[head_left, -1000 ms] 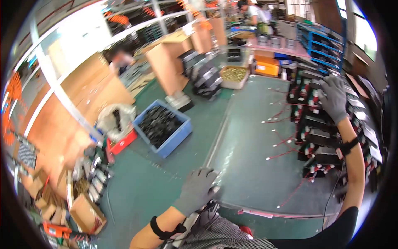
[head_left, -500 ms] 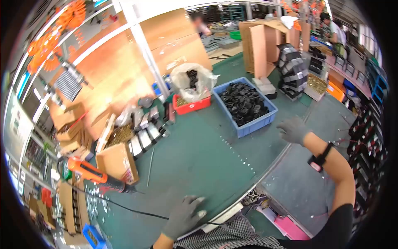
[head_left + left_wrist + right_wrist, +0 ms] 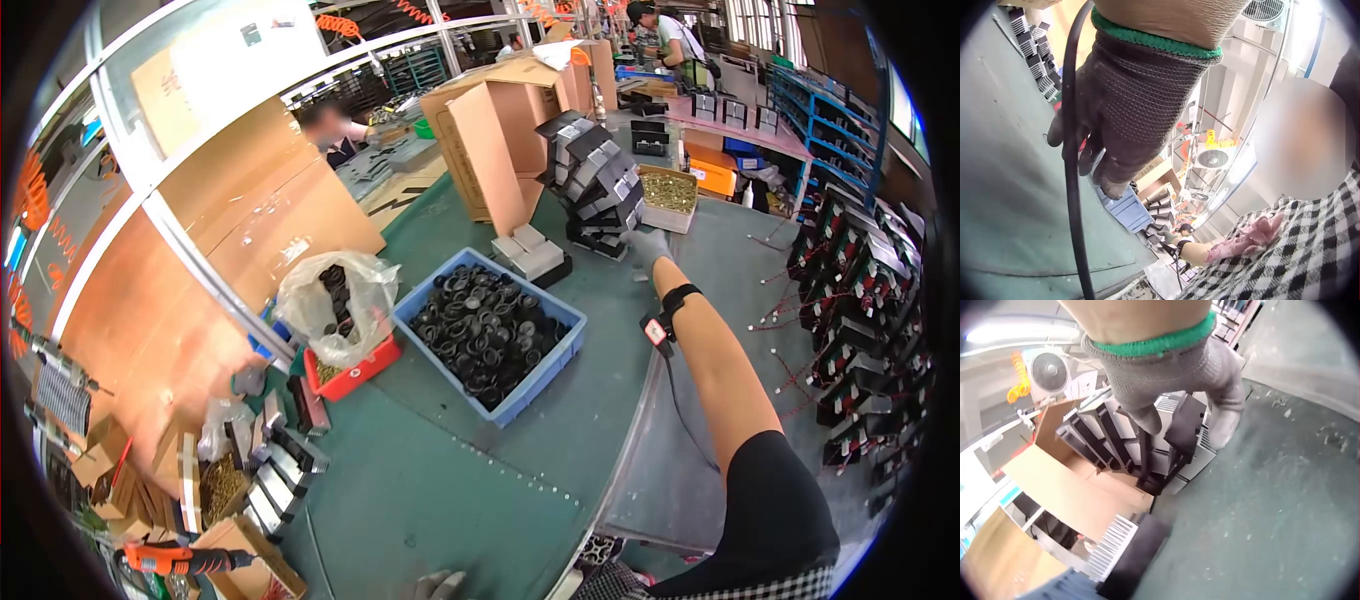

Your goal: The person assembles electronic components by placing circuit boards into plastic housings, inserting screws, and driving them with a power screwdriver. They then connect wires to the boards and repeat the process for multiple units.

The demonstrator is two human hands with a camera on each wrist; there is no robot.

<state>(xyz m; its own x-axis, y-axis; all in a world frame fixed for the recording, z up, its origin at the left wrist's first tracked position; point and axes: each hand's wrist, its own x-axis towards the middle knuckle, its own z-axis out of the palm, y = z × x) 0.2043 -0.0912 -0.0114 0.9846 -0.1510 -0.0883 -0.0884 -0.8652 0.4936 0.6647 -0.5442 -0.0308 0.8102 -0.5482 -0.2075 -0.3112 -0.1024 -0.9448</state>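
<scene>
My gloved right hand (image 3: 648, 248) is at the lower right of a leaning stack of black and grey finned parts (image 3: 596, 170). In the right wrist view the hand (image 3: 1175, 381) has its thumb and fingers apart, over a black block (image 3: 1185, 427) at the stack's near end; whether they touch it I cannot tell. The left hand (image 3: 437, 585), in a dark grey glove, shows only at the bottom edge of the head view. The left wrist view has that hand (image 3: 1132, 109) over the green table with loosely bent fingers, holding nothing visible; a black cable (image 3: 1070, 144) crosses in front.
A blue bin of black rings (image 3: 575, 345) stands mid-table, a red bin with a plastic bag (image 3: 365, 372) to its left. Wired black units (image 3: 850, 335) line the right side. An orange power tool (image 3: 165, 557) lies lower left. People work in the background.
The right hand has gone from the wired units across the table to the stack of finned parts. The left hand now sits lower, mostly outside the head view, which has swung about.
</scene>
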